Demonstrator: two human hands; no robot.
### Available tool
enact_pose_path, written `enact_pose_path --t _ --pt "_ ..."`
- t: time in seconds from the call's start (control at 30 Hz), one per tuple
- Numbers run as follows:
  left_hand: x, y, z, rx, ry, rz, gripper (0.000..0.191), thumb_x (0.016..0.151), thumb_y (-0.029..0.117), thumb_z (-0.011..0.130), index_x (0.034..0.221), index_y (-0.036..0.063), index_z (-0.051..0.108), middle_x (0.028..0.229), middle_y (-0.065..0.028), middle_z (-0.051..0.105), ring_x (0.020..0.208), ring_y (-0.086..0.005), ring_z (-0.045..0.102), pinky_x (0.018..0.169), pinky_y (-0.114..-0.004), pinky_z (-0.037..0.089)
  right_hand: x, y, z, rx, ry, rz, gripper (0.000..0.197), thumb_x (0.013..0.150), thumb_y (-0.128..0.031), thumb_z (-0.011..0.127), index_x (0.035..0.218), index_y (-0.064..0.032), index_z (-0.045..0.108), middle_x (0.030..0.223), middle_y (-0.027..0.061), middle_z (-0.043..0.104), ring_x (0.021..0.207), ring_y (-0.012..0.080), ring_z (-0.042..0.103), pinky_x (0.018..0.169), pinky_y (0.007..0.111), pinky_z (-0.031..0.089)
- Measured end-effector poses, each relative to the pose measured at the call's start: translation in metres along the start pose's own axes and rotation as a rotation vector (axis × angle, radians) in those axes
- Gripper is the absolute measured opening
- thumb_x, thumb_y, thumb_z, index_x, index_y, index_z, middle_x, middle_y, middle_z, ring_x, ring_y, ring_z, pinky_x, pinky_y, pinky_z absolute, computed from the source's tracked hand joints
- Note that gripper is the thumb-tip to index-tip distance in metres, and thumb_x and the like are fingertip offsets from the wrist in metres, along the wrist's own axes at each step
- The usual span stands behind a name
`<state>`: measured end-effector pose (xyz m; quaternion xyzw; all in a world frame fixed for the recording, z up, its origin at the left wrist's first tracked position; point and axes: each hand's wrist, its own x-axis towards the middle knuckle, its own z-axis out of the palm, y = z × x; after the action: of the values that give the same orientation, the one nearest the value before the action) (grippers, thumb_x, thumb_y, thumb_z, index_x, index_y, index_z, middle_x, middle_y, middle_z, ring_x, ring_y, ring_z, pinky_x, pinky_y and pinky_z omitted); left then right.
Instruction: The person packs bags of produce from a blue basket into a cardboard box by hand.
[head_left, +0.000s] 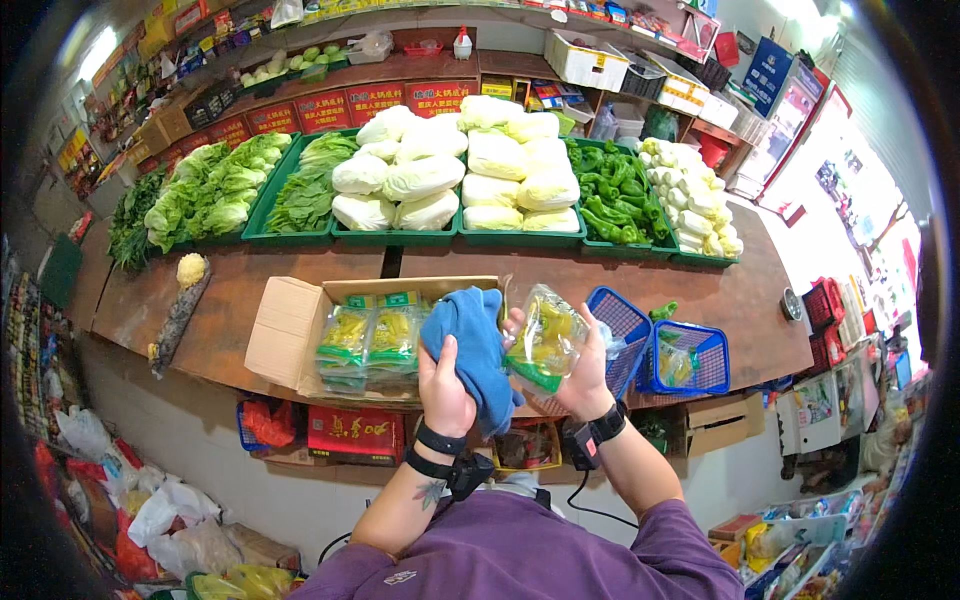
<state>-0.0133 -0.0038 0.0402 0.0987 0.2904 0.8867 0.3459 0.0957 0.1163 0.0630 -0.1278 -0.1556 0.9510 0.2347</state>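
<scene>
My left hand (447, 382) grips a blue cloth (469, 349) over the right end of an open cardboard box (283, 330). My right hand (585, 375) holds a clear and green plastic packet (551, 337) of yellow-green food, just right of the cloth. Similar packets (367, 337) lie stacked in the box. To the right stand two blue plastic baskets; the nearer-upright one (690, 386) has a packet (677, 365) inside, while the tilted one (619, 330) is partly hidden behind my right hand and holds clear plastic.
Green trays hold napa cabbages (431, 176), green peppers (615, 187) and lettuce (217, 187) along the table's far side. A long dark root vegetable or yam (180, 319) lies at the left of the wooden table (300, 259). A small metal bowl (791, 304) stands near the right edge.
</scene>
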Motion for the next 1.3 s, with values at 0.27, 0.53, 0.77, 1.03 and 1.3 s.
enact_pose_path --t 0.27,0.53,0.77,1.03,1.3 --pt "-0.004 0.042 -0.022 0.762 -0.332 0.284 0.047 0.093 0.009 0.053 0.136 0.0022 0.037 0.131 -0.0130 0.048 0.121 -0.0210 0.045 0.104 -0.033 0.033 0.021 0.096 0.039 -0.471 0.258 -0.113 0.061 0.095 -0.054 0.034 0.131 -0.0066 0.047 0.124 0.0097 0.056 0.111 0.0215 0.055 0.097 0.034 0.043" --pt "0.035 0.064 -0.080 0.185 -0.086 0.056 0.035 0.097 0.013 0.049 0.130 0.0026 0.043 0.122 -0.0095 0.054 0.110 -0.0191 0.053 0.096 -0.033 0.043 0.019 0.129 0.054 -0.804 0.181 -0.320 0.050 0.089 -0.008 0.051 0.137 -0.0047 0.038 0.127 0.0112 0.052 0.115 0.0219 0.051 0.099 0.036 0.041" --pt "0.031 0.093 -0.106 -0.143 -0.022 -0.319 0.033 0.097 0.015 0.049 0.128 0.0057 0.047 0.120 -0.0090 0.057 0.106 -0.0221 0.058 0.092 -0.037 0.048 0.034 0.120 0.080 -0.684 0.054 -0.235 0.037 0.090 -0.009 0.058 0.125 -0.0023 0.049 0.114 0.0085 0.061 0.099 0.0158 0.060 0.085 0.031 0.049" --pt "0.016 0.088 -0.105 -0.018 -0.039 -0.216 0.036 0.098 0.011 0.038 0.134 0.0040 0.041 0.124 -0.0105 0.054 0.111 -0.0230 0.056 0.097 -0.038 0.046 0.055 0.161 0.041 -1.582 0.263 -0.699 0.043 0.085 -0.011 0.070 0.118 0.0019 0.046 0.105 0.0103 0.062 0.091 0.0142 0.060 0.076 0.027 0.050" --pt "0.031 0.149 -0.128 -0.083 0.038 -0.144 0.038 0.094 0.019 0.053 0.127 0.0001 0.047 0.120 -0.0125 0.057 0.105 -0.0250 0.059 0.093 -0.039 0.047 0.048 0.110 0.038 -1.551 0.339 -0.633 0.068 0.082 -0.002 0.067 0.137 -0.0048 0.029 0.110 0.0121 0.061 0.096 0.0197 0.063 0.081 0.030 0.053"
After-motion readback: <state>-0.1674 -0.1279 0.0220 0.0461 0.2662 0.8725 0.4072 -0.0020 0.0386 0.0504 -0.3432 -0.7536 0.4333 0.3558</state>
